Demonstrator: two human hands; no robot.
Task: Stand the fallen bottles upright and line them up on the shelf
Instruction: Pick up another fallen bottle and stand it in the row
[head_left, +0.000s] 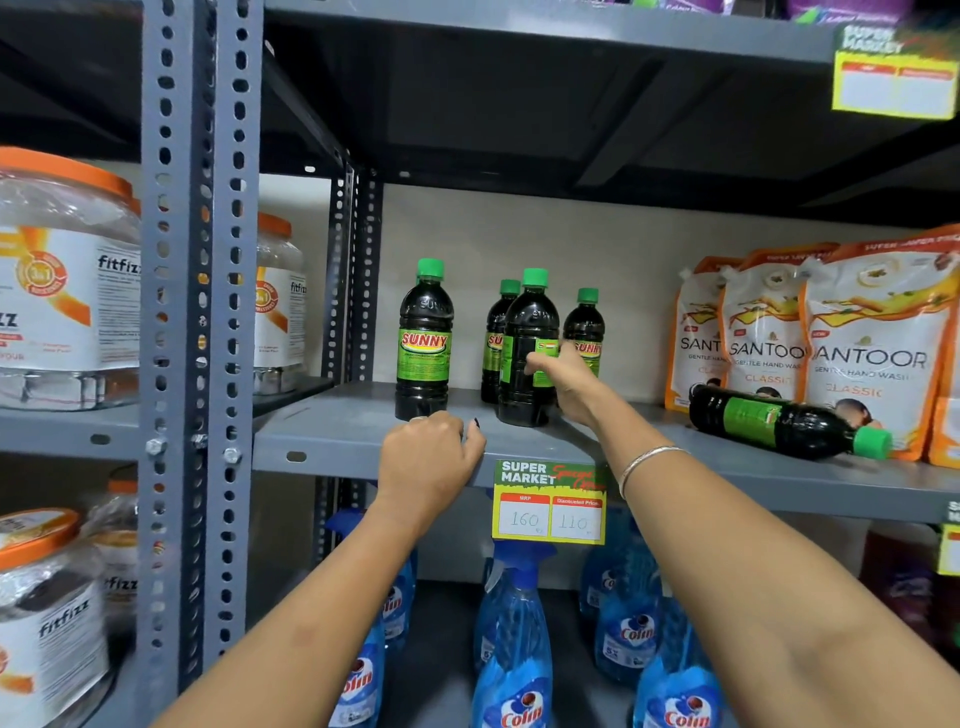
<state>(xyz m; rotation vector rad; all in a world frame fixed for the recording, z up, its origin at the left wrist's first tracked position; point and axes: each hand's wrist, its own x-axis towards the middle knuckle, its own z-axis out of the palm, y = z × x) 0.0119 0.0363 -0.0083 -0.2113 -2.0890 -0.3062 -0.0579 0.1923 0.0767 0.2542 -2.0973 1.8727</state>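
The right hand (563, 382) grasps the front upright bottle (527, 348) on the grey shelf (337, 421), with two more bottles standing just behind it and a fourth (423, 340) upright to the left. The left hand (428, 457) curls over the shelf's front edge, grasping no bottle. One fallen bottle (784, 422) lies on its side to the right, against the hand-wash pouches (831, 338).
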